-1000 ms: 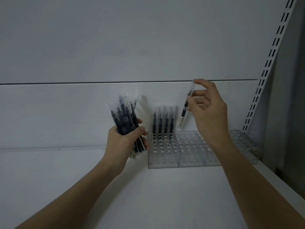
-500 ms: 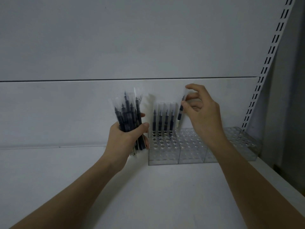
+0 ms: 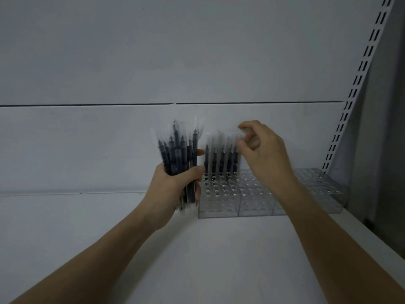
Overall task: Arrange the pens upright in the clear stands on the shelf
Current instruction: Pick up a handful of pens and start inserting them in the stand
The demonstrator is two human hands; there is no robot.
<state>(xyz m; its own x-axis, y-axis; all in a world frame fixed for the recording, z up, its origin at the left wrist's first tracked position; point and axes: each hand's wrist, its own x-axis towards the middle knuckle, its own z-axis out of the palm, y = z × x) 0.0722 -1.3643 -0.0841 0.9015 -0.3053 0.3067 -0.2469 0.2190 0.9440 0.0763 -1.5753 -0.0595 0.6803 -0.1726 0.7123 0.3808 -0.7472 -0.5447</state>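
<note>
Against the back edge of the white shelf [image 3: 219,255], toward its right side, a row of clear stands [image 3: 258,200] sits side by side, their tops drilled with round holes. Three stands can be made out; the right hand's wrist and forearm cross the middle of the row and hide part of it, so I cannot tell if more lie behind. Only the leftmost stand holds anything: five standing pens [image 3: 221,161], each in a clear sleeve, fill its back row upright, dark barrels below and pale sleeve tops above.

The right hand [image 3: 266,152] hangs over the right end of that row, fingers curled, with thumb and forefinger pinched at the sleeve top of the fifth pen, the rightmost one, which already stands in its hole beside the other four. Motion blur softens the fingertips, so how firm the pinch is cannot be told.

Just left of the stands, the left hand [image 3: 175,183] is closed round a bundle of pens [image 3: 178,156], held upright above the shelf with tips up. Roughly eight dark barrels show in it, but they overlap and blur, so an exact count cannot be given. The thumb wraps across the front of the bundle, close to the leftmost stand.

Behind everything runs a white back panel [image 3: 87,148] with a dark horizontal seam, and a slotted upright rail [image 3: 359,75] climbs at the shelf's right back corner.
</note>
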